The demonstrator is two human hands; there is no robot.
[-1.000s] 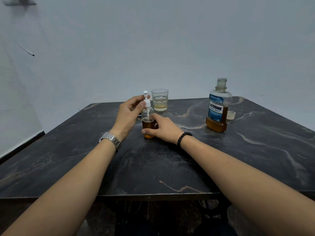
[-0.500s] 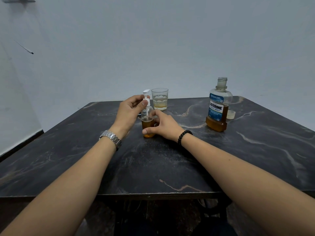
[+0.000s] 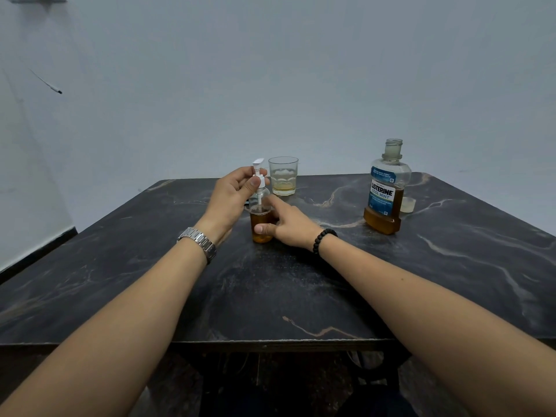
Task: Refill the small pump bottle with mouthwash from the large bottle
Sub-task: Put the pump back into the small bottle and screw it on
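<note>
The small clear pump bottle (image 3: 260,221) stands at the table's middle, about half full of amber mouthwash. My right hand (image 3: 288,224) holds its body, thumb in front and fingers round the back. My left hand (image 3: 231,196) pinches the white pump head (image 3: 258,173) at the bottle's neck, with its tube down inside the bottle. The large Listerine bottle (image 3: 386,191) stands uncapped at the right, with amber liquid in its lower part.
A clear glass (image 3: 283,176) with a little yellowish liquid stands just behind the pump bottle. A pale cap (image 3: 408,204) lies behind the large bottle. The dark marbled table (image 3: 270,296) has its front edge near me. A grey wall is behind.
The pump head has come down from slightly above the bottle onto its neck. My left hand followed it; my right hand stays on the bottle's body.
</note>
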